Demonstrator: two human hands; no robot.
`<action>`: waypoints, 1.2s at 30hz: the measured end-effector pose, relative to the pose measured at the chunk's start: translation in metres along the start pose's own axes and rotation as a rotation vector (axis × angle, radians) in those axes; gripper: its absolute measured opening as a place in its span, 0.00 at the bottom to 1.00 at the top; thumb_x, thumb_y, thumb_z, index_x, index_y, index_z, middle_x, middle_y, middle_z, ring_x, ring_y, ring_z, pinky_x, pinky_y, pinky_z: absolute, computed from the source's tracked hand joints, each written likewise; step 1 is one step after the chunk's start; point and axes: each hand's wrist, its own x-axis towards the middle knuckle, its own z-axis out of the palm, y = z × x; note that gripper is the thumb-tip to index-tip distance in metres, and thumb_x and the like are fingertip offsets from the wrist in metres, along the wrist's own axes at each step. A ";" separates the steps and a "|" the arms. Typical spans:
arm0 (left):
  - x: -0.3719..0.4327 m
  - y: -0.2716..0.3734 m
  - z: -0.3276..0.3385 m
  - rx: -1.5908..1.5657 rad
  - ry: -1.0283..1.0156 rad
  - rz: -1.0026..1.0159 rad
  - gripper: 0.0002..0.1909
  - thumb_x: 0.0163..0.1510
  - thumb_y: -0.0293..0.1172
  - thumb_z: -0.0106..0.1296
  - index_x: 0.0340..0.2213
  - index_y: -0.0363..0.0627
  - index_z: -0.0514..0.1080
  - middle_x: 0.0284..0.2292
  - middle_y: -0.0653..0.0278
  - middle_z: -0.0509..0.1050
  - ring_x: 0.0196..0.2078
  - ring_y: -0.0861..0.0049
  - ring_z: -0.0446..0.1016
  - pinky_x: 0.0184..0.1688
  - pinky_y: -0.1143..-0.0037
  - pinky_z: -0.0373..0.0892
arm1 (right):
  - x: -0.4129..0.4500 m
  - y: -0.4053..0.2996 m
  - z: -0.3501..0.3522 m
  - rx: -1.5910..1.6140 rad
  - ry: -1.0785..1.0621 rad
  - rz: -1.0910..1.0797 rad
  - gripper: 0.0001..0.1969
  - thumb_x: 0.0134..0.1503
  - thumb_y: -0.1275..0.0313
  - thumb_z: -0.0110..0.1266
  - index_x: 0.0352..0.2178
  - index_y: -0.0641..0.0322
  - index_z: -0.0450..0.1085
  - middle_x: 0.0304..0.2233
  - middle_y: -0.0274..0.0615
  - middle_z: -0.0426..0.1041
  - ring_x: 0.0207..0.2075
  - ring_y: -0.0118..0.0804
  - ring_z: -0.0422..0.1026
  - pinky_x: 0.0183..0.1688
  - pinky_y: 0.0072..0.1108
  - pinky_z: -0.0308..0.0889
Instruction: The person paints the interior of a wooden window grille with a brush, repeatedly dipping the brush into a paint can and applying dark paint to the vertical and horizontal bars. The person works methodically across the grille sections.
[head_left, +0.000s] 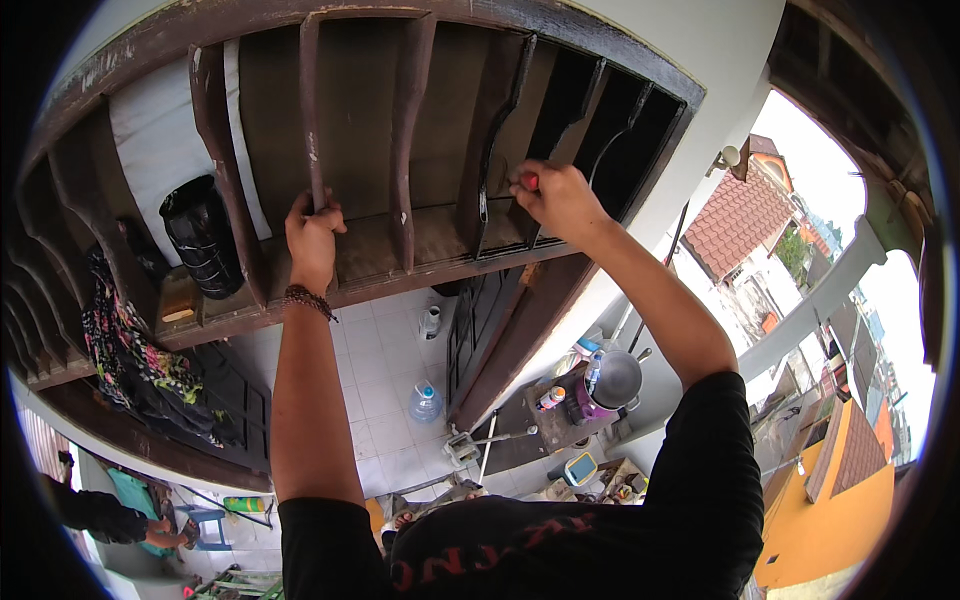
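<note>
My left hand (313, 234) is closed around a brown wooden slat (309, 112) of the transom frame, near the slat's lower end. My right hand (559, 201) holds a small tool by its red handle (529, 181), in front of the frame's right part; the tool's working end is blurred. The slats at the right, among them a black slat (491, 135), are dark and glossy, as is the upper right rail. A paint-stained black container (201, 236) stands on the frame's lower ledge (360, 271), left of my left hand. Beside it lies a small flat piece with a pale strip (178, 311).
Flowered cloth (135, 345) hangs at the left. Below are a water jug (425, 401) on the tiled floor, a table (525, 420) bearing a spray can (551, 398) and a pan (616, 379), and an open door (480, 330). Another person's legs (112, 517) show at lower left.
</note>
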 end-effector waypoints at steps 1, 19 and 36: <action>0.000 0.000 0.000 -0.003 0.002 0.001 0.20 0.39 0.21 0.45 0.38 0.29 0.70 0.27 0.62 0.71 0.24 0.80 0.68 0.31 0.80 0.64 | 0.010 0.011 -0.013 -0.165 0.118 -0.006 0.06 0.52 0.75 0.57 0.33 0.64 0.72 0.28 0.51 0.75 0.30 0.52 0.75 0.32 0.33 0.71; -0.002 0.002 -0.001 0.002 -0.002 -0.007 0.26 0.36 0.23 0.47 0.41 0.28 0.69 0.28 0.61 0.71 0.26 0.77 0.68 0.32 0.80 0.64 | 0.000 0.007 0.008 -0.131 -0.067 0.137 0.06 0.48 0.77 0.57 0.31 0.62 0.74 0.29 0.49 0.73 0.28 0.52 0.74 0.35 0.33 0.72; -0.003 0.004 0.000 -0.014 0.003 -0.006 0.23 0.37 0.21 0.46 0.40 0.30 0.70 0.27 0.62 0.71 0.25 0.78 0.68 0.31 0.80 0.64 | -0.001 0.005 0.022 -0.435 -0.026 -0.308 0.11 0.41 0.82 0.55 0.29 0.61 0.75 0.33 0.41 0.75 0.36 0.46 0.75 0.40 0.31 0.72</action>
